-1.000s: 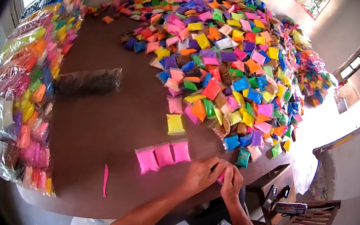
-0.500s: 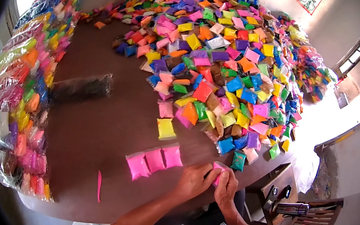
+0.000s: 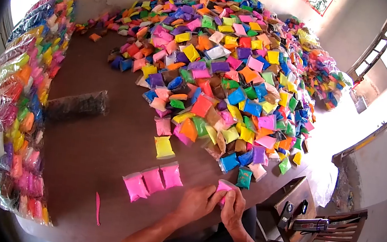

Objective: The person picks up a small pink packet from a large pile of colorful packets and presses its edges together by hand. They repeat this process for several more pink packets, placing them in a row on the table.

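Between my two hands is a small pink packet [image 3: 225, 187] in clear plastic, close to the table's front edge. My left hand [image 3: 198, 202] is closed on its left side, with the fingertips pinching it. My right hand [image 3: 233, 206] pinches the right side, thumb on top. Part of the packet is hidden by the fingers. To the left of my hands, three pink packets [image 3: 153, 180] lie side by side in a slanted row. A yellow packet [image 3: 164, 147] lies just beyond them. Farther left on the table rests a thin pink plastic tool [image 3: 97, 209].
A big heap of coloured packets [image 3: 218, 75] covers the table's far and right side. Bundled packets in clear wrap [image 3: 15, 113] line the left edge, near a dark wrapped roll [image 3: 77, 106]. A wooden chair [image 3: 334, 235] bearing a metallic flask-like object [image 3: 310, 225] stands at right.
The whole view has shifted, so the table items appear lower and further left. Both hands still grip the pink packet, with more of its top showing now.
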Tool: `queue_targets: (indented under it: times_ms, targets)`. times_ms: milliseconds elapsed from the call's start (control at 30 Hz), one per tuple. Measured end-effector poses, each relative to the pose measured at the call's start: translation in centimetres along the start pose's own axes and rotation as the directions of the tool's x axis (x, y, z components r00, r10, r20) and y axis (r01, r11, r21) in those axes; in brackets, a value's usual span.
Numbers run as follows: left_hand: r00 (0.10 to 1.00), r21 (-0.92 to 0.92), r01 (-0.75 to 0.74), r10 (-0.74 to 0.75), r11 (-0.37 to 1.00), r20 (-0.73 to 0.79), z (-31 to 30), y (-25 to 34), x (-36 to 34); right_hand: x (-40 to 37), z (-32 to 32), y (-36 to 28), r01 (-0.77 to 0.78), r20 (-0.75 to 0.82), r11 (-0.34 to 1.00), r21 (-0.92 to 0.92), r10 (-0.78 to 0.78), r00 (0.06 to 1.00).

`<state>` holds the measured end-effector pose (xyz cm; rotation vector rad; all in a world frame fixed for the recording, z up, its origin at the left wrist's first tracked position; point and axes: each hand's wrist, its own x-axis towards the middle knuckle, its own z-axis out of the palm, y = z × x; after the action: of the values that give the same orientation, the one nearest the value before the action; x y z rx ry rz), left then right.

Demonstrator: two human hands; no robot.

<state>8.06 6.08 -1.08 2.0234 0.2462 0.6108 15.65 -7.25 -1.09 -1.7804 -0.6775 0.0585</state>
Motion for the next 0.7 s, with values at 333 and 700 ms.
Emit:
queue_targets:
  times_ms: [333, 700]
  targets:
    - [0.994, 0.009, 0.055, -0.056, 0.998, 0.098, -0.5, 0.6, -0.1, -0.1, 0.3, 0.5, -0.007, -0.072, 1.000, 0.006, 0.007, 0.997]
    - [0.996, -0.047, 0.074, -0.071, 0.996, 0.051, 0.1, 0.3, -0.1, -0.1, 0.0, 0.6, -0.066, -0.032, 0.997, -0.030, 0.065, 0.997]
